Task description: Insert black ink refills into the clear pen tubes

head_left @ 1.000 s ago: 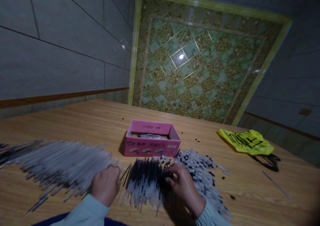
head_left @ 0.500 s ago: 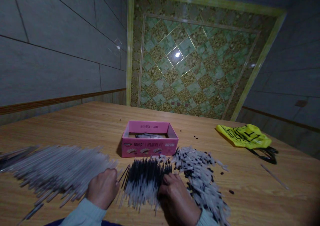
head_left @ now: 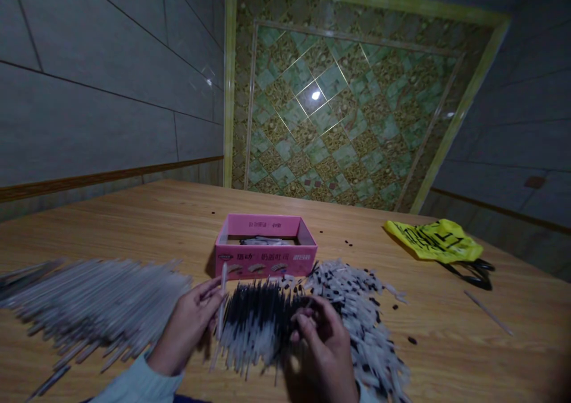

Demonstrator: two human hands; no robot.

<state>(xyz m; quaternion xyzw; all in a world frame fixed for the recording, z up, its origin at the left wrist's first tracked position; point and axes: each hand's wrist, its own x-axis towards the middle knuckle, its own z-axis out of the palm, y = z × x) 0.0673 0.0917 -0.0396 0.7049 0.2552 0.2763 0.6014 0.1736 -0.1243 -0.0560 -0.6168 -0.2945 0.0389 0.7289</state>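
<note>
My left hand (head_left: 190, 326) pinches a thin translucent stick (head_left: 222, 296), held nearly upright left of the middle pile. That pile (head_left: 256, 326) is made of thin pieces with black upper parts and whitish lower parts. Over its right edge, my right hand (head_left: 323, 343) is curled with fingertips together; whatever is between them is too small to name. A wide pile of clear sticks (head_left: 102, 308) lies to the left. Short white pieces and small black bits form a heap (head_left: 357, 314) on the right. Behind the middle pile stands an open pink box (head_left: 266, 260) with whitish pieces inside.
A yellow bag (head_left: 435, 241) with black straps (head_left: 473, 275) lies at the right of the wooden table (head_left: 147, 224). One loose stick (head_left: 488, 312) is near it. Small black bits are scattered about. Tiled walls stand around the table.
My left hand has risen slightly and a stick now stands upright in its fingers. My right hand has lifted and turned at the middle pile, its fingers now curled upward.
</note>
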